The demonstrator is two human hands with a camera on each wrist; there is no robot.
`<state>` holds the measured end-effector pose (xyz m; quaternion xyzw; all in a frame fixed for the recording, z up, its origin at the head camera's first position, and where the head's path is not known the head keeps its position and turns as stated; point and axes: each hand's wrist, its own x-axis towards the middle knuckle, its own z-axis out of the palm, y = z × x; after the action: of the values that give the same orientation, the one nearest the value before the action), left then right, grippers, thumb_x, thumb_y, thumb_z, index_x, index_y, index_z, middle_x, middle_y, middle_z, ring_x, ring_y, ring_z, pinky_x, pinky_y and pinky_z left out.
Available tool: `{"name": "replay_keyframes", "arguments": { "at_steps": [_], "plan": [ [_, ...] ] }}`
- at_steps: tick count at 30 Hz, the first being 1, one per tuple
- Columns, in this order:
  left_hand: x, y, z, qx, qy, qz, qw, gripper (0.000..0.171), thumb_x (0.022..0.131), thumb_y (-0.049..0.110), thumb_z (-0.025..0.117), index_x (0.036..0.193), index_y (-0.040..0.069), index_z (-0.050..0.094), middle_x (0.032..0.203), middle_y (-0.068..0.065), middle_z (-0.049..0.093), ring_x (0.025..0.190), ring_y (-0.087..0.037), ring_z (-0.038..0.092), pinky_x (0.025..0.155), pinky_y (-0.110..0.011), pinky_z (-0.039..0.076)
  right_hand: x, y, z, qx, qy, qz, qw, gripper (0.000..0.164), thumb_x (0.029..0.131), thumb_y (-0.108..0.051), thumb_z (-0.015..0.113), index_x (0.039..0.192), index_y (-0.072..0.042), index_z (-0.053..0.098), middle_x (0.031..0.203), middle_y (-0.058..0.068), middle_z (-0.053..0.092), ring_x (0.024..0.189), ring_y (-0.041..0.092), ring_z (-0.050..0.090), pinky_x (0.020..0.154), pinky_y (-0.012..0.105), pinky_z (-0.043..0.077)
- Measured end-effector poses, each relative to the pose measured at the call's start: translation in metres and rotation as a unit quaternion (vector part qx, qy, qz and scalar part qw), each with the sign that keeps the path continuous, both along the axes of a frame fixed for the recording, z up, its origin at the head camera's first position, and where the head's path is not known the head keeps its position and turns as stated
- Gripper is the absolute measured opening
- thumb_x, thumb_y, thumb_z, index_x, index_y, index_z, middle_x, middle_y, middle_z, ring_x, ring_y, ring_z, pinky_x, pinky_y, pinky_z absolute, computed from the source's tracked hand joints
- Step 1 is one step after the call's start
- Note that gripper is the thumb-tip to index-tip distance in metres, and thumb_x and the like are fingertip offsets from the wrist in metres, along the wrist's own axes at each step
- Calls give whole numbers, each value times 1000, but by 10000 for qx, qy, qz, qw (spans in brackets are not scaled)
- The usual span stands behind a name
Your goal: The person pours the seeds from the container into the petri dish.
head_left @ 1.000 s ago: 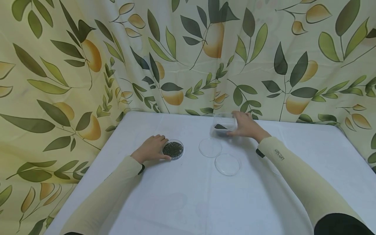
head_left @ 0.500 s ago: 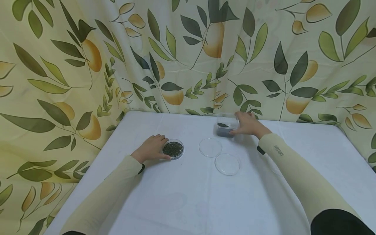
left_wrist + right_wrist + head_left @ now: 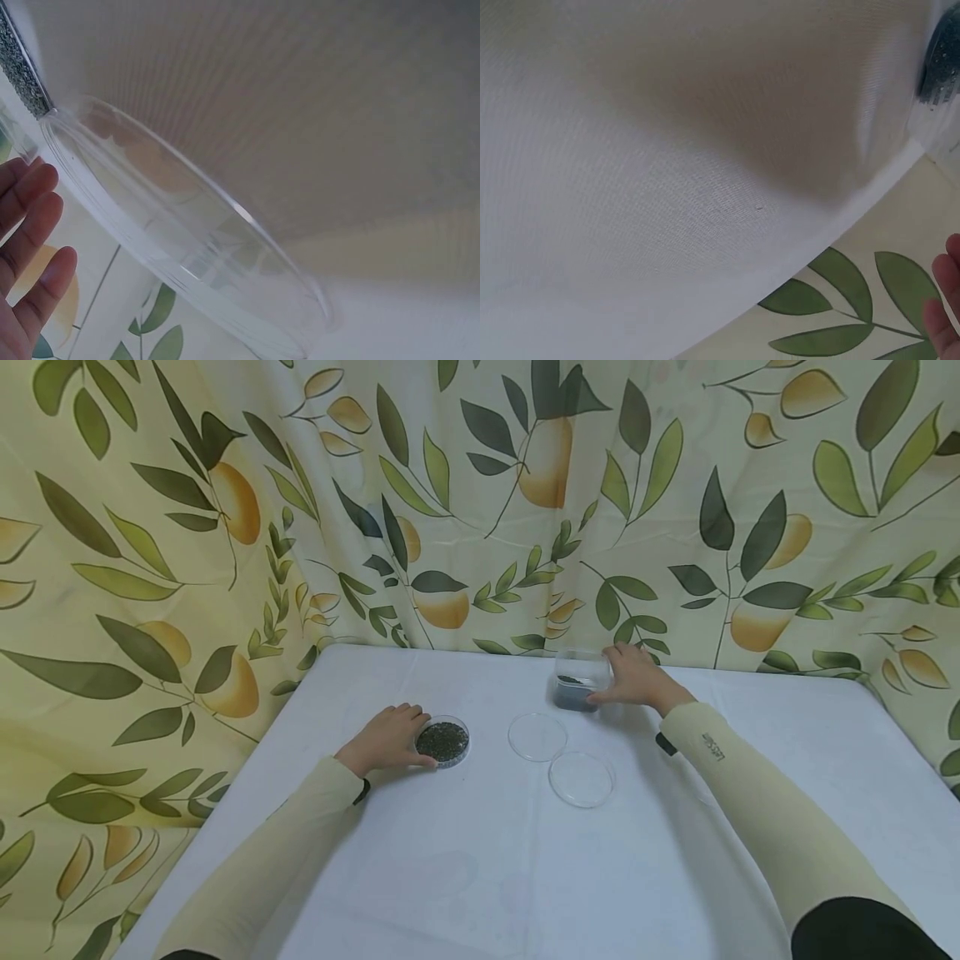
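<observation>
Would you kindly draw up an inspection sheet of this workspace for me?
Surface: white, cloth-covered table, faintly creased.
Job's things: clear, round, plastic-looking dish, holding dark grains; clear, boxy, plastic-looking container, partly filled with dark material; two clear, round, shallow dish pieces, close together.
Clutter: nothing seen for certain.
Hands: left hand grips the dish; right hand grips the container.
Cables: nothing seen.
Surroundings: cream fabric backdrop printed with green leaves and orange fruit.

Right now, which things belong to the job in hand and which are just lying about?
Apparently the job: round dish of dark granules, in left hand; clear container of dark granules, in right hand.
Seemingly lying about: nearer clear round piece; farther clear round piece; unheld, maybe for later.
</observation>
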<state>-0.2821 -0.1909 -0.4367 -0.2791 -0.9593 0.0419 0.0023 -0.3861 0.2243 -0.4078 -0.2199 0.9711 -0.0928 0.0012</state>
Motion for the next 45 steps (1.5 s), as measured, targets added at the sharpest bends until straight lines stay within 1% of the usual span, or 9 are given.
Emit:
{"name": "replay_keyframes", "arguments": {
  "at_steps": [2, 8, 16, 20, 24, 28, 31, 38, 45],
  "plan": [
    [0, 0, 0, 20, -21, 19, 10000, 86, 74, 69, 60, 128, 3, 53, 125, -13, 58, 115, -28, 54, 96, -44, 45, 1, 1, 0, 59, 73, 26, 10000, 95, 68, -51, 75, 131, 12, 40, 129, 33, 43, 121, 47, 40, 104, 63, 27],
    [0, 0, 0, 11, -47, 31, 10000, 87, 74, 69, 60, 129, 3, 53, 126, -13, 57, 116, -28, 53, 97, -44, 45, 5, 2, 0, 196, 336, 84, 9992, 96, 69, -53, 75, 131, 10, 40, 131, 32, 42, 124, 46, 38, 106, 65, 21],
    [1, 0, 1, -3, -43, 35, 10000, 87, 74, 70, 59, 129, 3, 53, 126, -13, 57, 116, -28, 53, 97, -44, 45, 11, 0, 3, 294, 636, 121, 9975, 98, 69, -52, 76, 135, 10, 37, 132, 31, 42, 124, 46, 38, 104, 64, 24],
    [1, 0, 1, -17, -12, 12, 10000, 87, 74, 70, 59, 128, 3, 53, 125, -13, 58, 114, -28, 54, 95, -44, 46, 13, 0, 5, 372, 766, 112, 9963, 99, 69, -54, 74, 135, 9, 36, 133, 30, 42, 125, 45, 38, 104, 63, 24],
    [1, 0, 1, -39, 19, -4, 10000, 86, 74, 70, 59, 127, 3, 54, 124, -13, 58, 113, -28, 54, 94, -43, 46, 15, 0, 6, 349, 873, 131, 9955, 98, 69, -54, 74, 135, 8, 36, 133, 29, 43, 124, 44, 38, 102, 63, 25],
    [1, 0, 1, -37, 16, -14, 10000, 86, 74, 70, 59, 127, 3, 54, 124, -13, 58, 114, -28, 54, 94, -44, 46, 19, -1, 7, 347, 1076, 179, 9934, 96, 70, -52, 73, 135, 8, 37, 133, 28, 43, 125, 43, 39, 103, 63, 25],
    [2, 0, 1, -16, 10, -23, 10000, 86, 74, 70, 59, 127, 3, 54, 124, -13, 58, 114, -28, 54, 95, -44, 46, 24, -5, 11, 267, 1329, 248, 9905, 92, 71, -49, 74, 134, 7, 39, 131, 27, 45, 125, 42, 40, 103, 63, 26],
    [4, 0, 3, 48, -18, -1, 10000, 85, 74, 69, 60, 127, 2, 54, 124, -14, 58, 113, -28, 54, 95, -44, 46, 42, -25, 21, -239, 1822, 535, 9815, 85, 72, -43, 77, 132, 6, 42, 128, 26, 49, 122, 41, 43, 102, 65, 27],
    [1, 0, 0, 39, 25, -10, 10000, 85, 75, 69, 59, 127, 2, 53, 124, -14, 58, 113, -28, 54, 94, -44, 46, 57, -48, 26, -478, 2409, 1006, 9641, 82, 69, -41, 79, 128, 6, 47, 122, 23, 53, 117, 37, 46, 97, 60, 32]
  ]
}}
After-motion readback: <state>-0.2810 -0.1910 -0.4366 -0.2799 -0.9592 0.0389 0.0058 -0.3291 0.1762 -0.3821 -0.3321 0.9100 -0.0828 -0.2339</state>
